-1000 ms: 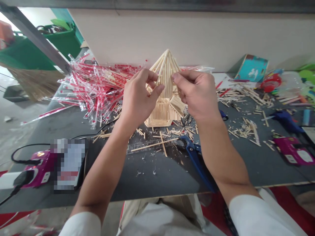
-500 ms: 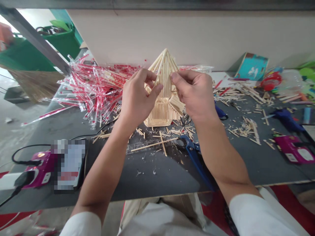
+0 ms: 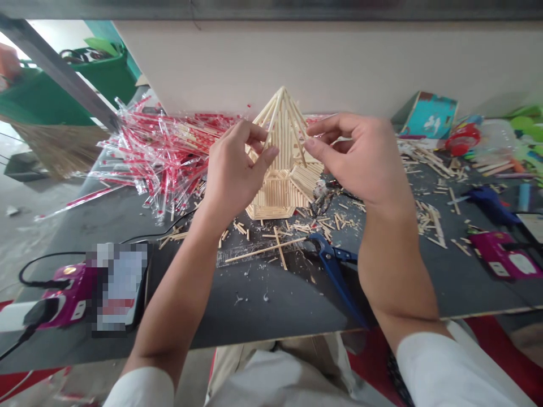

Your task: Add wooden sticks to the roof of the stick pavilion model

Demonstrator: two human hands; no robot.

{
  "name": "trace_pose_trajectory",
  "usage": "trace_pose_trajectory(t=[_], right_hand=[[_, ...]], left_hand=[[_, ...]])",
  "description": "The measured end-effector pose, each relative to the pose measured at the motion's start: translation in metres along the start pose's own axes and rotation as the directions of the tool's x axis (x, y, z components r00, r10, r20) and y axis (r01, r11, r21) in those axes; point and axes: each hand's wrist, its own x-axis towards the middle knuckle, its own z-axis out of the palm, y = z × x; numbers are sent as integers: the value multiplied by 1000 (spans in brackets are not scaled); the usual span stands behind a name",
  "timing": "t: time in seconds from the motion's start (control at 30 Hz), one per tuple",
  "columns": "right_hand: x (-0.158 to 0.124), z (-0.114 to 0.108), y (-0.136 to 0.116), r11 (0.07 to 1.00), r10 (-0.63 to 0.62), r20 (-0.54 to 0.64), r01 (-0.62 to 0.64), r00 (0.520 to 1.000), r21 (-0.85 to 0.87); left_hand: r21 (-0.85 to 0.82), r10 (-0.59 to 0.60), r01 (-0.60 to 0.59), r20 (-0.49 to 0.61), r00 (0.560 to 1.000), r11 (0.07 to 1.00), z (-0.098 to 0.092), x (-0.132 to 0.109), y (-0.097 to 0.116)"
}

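Note:
A pointed frame of thin pale wooden sticks (image 3: 281,133) stands up in front of me, its slanted sticks meeting at the top. My left hand (image 3: 237,175) is closed on its left side, thumb and fingers pinching a slanted stick. On the right side, my right hand (image 3: 360,152) has its thumb and index tips close together at the edge of the frame. Below is a stick-built base (image 3: 271,213) with low walls; a slanted stick panel (image 3: 307,178) leans at its right. Whether frame and base are joined is hidden.
Red-and-clear plastic wrappers (image 3: 156,152) are heaped at the left. Blue-handled cutters (image 3: 339,277) lie by a clear ruler (image 3: 227,257) with crossed sticks. Stick offcuts cover the middle. A blurred phone (image 3: 121,288), purple power sockets (image 3: 503,257) and a blue glue gun (image 3: 492,203) flank my arms.
My right hand has shifted right, from the front panel to the right edge of the frame, uncovering slanted sticks there. My left hand keeps its hold, with little movement.

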Motion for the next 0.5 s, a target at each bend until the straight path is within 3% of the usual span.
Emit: trace_pose_trajectory(t=[0.23, 0.5], right_hand=[[-4, -2, 10, 988, -119, 133, 131, 984, -82], [-9, -1, -1, 911, -282, 221, 333, 934, -244]], left_hand=[[0, 36, -36, -7, 999, 999, -1, 0, 0], [33, 17, -17, 11, 1000, 999, -3, -1, 3]])
